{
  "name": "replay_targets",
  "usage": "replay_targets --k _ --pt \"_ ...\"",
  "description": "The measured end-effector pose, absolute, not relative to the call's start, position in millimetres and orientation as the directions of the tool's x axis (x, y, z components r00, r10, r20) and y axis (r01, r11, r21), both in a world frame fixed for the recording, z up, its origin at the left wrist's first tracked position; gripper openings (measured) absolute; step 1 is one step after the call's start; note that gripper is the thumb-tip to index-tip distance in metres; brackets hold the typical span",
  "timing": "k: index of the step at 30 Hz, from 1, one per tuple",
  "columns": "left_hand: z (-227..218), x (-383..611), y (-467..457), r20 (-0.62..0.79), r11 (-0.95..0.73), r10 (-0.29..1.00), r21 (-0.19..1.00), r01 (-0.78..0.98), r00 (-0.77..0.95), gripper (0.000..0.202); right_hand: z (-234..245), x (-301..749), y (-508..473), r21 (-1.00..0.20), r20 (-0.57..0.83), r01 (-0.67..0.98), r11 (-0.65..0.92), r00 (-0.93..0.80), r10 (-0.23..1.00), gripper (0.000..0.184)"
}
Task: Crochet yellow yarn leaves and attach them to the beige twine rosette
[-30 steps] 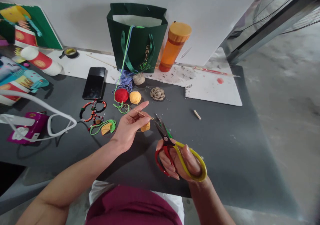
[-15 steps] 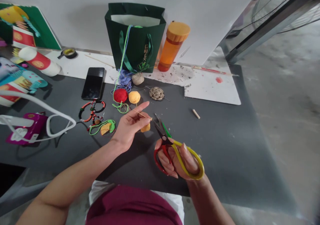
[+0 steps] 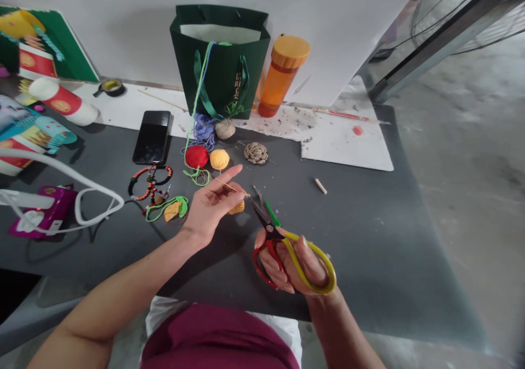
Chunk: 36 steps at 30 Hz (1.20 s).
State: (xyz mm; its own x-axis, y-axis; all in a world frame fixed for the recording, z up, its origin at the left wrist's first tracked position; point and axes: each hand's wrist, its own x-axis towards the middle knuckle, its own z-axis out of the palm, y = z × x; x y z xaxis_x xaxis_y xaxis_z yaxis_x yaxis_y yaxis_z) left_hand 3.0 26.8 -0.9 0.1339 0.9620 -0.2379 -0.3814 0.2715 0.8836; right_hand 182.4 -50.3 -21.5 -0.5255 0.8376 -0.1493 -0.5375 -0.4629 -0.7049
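Observation:
My left hand [image 3: 211,210] pinches a small yellow crochet piece [image 3: 237,206] and its yarn, thumb against fingers, with the index finger stretched out. A strand runs from there toward the yellow yarn ball [image 3: 220,159]. In my right hand [image 3: 287,265] is a pair of scissors [image 3: 269,229] with one red and one yellow handle loop. The blades are parted, their tips close to the yarn at my left fingertips. A green-handled tool [image 3: 272,214] with a metal tip also shows at my right hand, partly hidden behind the scissors; whether the hand grips it I cannot tell.
Behind my hands are a red yarn ball [image 3: 197,156], blue yarn [image 3: 204,130] and a coiled grey-brown piece [image 3: 256,153]. A dark green paper bag [image 3: 219,63] and an orange bottle [image 3: 283,76] stand at the back. Leftward lie a phone [image 3: 152,137], beads [image 3: 139,188] and a green-and-yellow crochet piece [image 3: 175,210].
Both hands keep nearly the same pose. The scissor blades look slightly closer together. The whole view has shifted very slightly.

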Motion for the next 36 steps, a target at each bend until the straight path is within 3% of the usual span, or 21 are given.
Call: replay_targets --k 16,26,36 --pt "0.7 2.6 27.4 -0.209 0.204 0.978 0.903 -0.377 0.03 0.047 -17.7 180.6 -49.4 -0.701 -0.133 -0.56 -0.441 -0.505 0.853 0.06" --pt "0.7 3.5 27.4 -0.225 0.247 0.969 0.887 -0.39 0.103 0.047 -20.5 178.9 -49.9 -0.677 -0.065 -0.596 -0.431 -0.536 0.842 0.053" --pt "-1.0 3.0 26.7 -0.191 0.224 0.974 0.91 -0.349 0.125 0.052 -19.7 179.9 -49.4 -0.679 -0.117 -0.575 -0.456 -0.529 0.841 0.054"
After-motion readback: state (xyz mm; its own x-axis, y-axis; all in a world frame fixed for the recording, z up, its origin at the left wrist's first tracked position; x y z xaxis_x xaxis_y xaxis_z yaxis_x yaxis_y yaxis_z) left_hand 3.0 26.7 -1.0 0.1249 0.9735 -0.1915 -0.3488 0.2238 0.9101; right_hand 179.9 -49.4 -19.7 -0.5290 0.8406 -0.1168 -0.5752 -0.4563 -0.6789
